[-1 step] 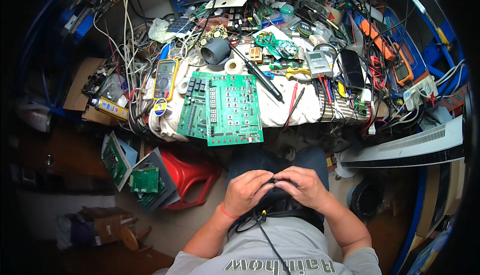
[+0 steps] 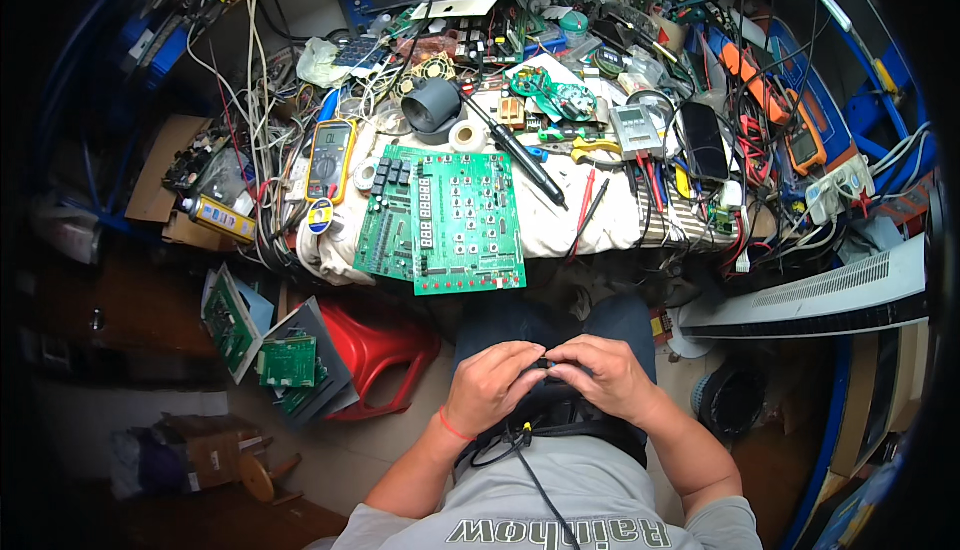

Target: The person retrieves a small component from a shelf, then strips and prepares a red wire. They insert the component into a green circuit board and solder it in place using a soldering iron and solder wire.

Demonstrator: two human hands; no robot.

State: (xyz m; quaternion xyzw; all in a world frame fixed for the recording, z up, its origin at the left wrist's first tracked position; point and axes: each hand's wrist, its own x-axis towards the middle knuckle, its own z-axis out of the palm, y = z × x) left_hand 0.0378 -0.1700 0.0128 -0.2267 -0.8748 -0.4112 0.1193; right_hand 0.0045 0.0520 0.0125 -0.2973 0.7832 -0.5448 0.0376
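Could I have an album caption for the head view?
Left hand and right hand close together before a cloth-covered bench crowded with green circuit boards and electronics.

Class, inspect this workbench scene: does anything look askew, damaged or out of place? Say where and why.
Yes: the green button board juts past the front edge of the cloth-covered bench, so it looks poorly supported. At lower left, green circuit boards sit askew by the red stool.
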